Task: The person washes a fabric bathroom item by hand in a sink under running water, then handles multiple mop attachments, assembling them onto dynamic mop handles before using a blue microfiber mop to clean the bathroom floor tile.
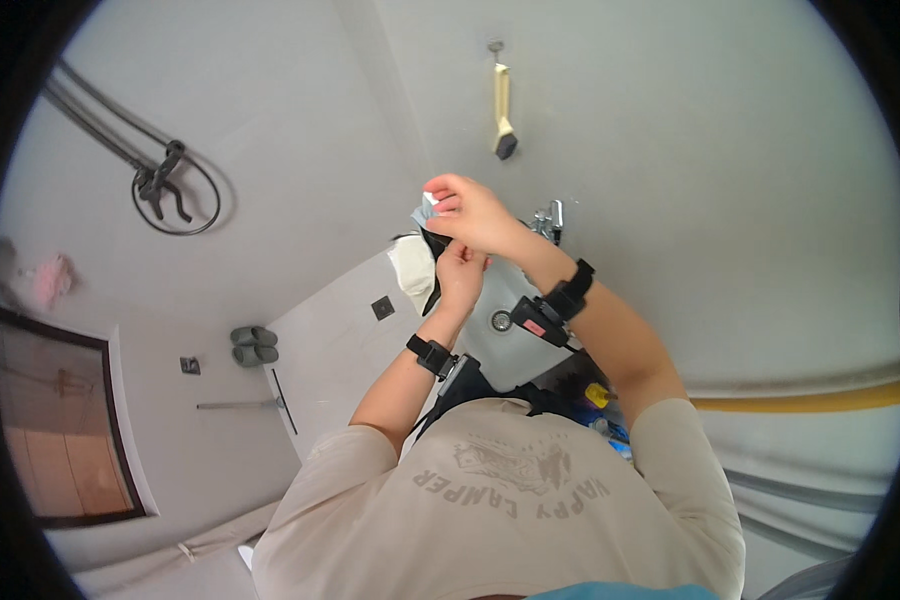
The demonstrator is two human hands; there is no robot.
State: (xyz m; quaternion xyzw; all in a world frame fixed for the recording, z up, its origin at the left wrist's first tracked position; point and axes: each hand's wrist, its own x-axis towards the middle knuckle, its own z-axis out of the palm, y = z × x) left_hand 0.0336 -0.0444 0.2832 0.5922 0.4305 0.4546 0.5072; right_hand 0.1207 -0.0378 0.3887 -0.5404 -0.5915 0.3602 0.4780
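Both my hands are raised together over the left rim of the white sink. My left hand is closed, its fingertips at the dark part of a white-and-black item that looks like fabric and may be a cap. Just above it, my right hand has its fingers curled round a small light-blue and white piece. Whether that piece belongs to the white-and-black item I cannot tell, as my fingers cover where they meet.
Behind my right forearm is a chrome tap; the sink drain lies below. A cream-handled brush hangs on the wall. At left are a shower hose, grey slippers and a floor drain. Yellow and blue packages sit under the sink's right side.
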